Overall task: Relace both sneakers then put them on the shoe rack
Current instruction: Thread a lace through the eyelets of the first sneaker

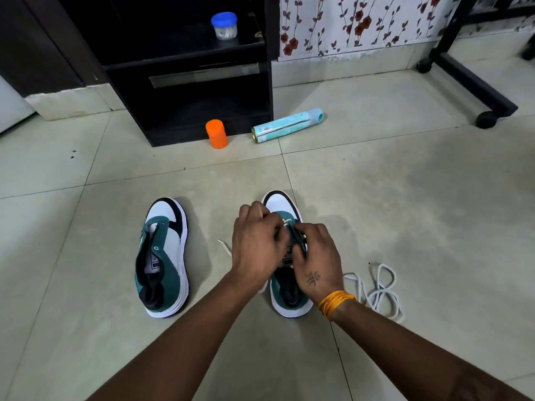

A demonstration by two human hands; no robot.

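Head view is showing your two forearms reaching forward over the tiled floor [405,198], and both hands are working on the right sneaker [285,209], which I am using as the landmark. Your left hand [256,244] is curling its fingers over the sneaker's eyelet area and seems to be pinching the white lace [285,222] there, though the exact grip is hidden beneath the knuckles. Your right hand [317,256] is bending its fingers around the tongue and teal upper, holding the sneaker steady; orange threads [335,302] are circling that wrist. A loose end of lace is trailing on the floor just left of the landmark sneaker. A second white lace [379,293] is lying in loose coils just right of it. The left sneaker [163,256] is standing upright well to the left of it, with no lace in its eyelets. Farther beyond the right sneaker, an orange bottle [217,134] is standing and a pale blue spray can [286,125] is lying on its side. Behind those, the dark shoe rack [191,117] is rising, with a blue-lidded jar [224,26] sitting on an upper shelf. Floral wallpaper [362,24] is covering the wall farther right.
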